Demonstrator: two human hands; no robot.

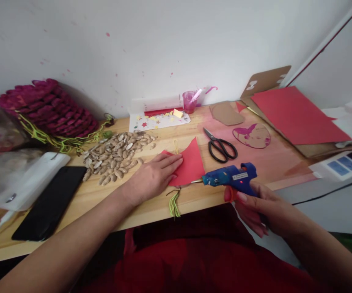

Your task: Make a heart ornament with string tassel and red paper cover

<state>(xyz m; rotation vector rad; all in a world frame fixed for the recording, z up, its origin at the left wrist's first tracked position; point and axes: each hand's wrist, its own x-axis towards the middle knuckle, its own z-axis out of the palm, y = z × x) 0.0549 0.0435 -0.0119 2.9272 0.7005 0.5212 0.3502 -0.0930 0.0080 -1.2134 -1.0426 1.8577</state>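
My left hand (154, 177) lies flat on a piece of red paper (191, 165), its fingers stretched out over the paper's left part. In my right hand (264, 203) is a blue hot glue gun (225, 176), with a finger at its orange trigger. The nozzle points left, close to the lower right edge of the paper; whether it touches cannot be made out. A yellow-green yarn tassel (174, 204) sticks out below the paper, and a small yellow loop (176, 146) shows above it. What lies beneath the paper is hidden.
Black-handled scissors (220, 147) and a heart-shaped cardboard piece (252, 136) lie beyond the glue gun. Nut shells (115, 156) are heaped left, near a black phone (50, 203). Red sheets (298, 114) rest at right. A pink cup (190, 101) stands by the wall.
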